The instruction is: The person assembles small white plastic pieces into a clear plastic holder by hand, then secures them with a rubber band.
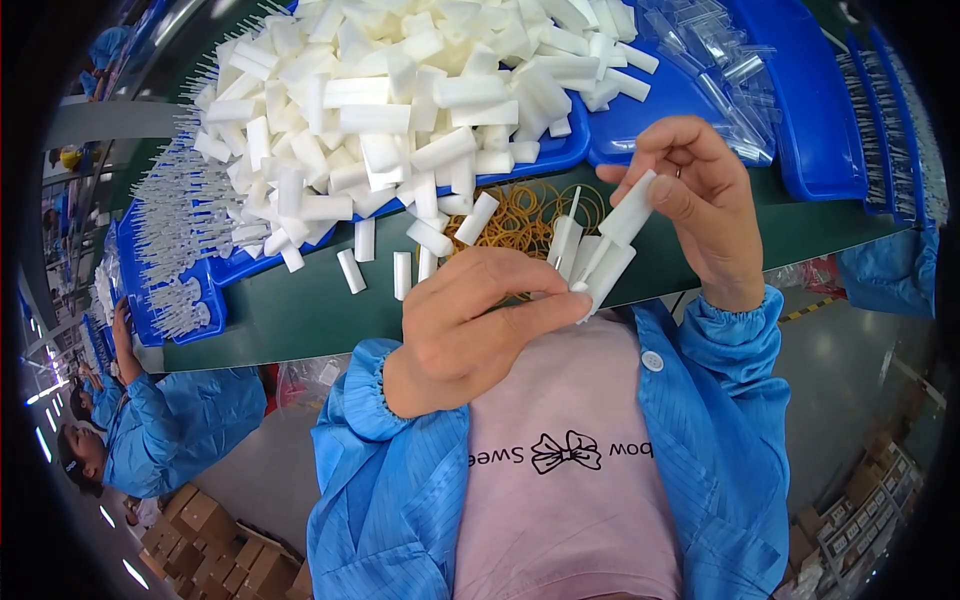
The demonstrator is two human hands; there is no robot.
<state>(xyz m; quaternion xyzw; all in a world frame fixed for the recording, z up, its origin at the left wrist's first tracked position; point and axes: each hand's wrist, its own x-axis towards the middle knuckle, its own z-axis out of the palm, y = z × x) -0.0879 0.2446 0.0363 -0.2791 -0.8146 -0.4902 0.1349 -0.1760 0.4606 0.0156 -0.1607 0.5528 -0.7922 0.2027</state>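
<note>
My left hand (475, 325) is closed in a pinch on the lower ends of several thin pale rods (597, 262), which fan out up and to the right. White foam pieces (612, 280) surround or lie along these rods; I cannot tell which. With thumb and fingertips, my right hand (705, 200) grips the upper part of one white foam piece (630, 210), whose lower end meets a rod of the bunch. Behind the hands lies a tangle of orange-brown rubber bands (515, 215) on the green table (290, 325).
White foam pieces (400, 110) are heaped over a blue tray (565, 150), with some loose nearby. Clear plastic tubes (720, 85) fill a tray farther right. Thin grey-white sticks (180, 220) stand at left, others (895, 120) at right. A person in blue (190, 425) works at left.
</note>
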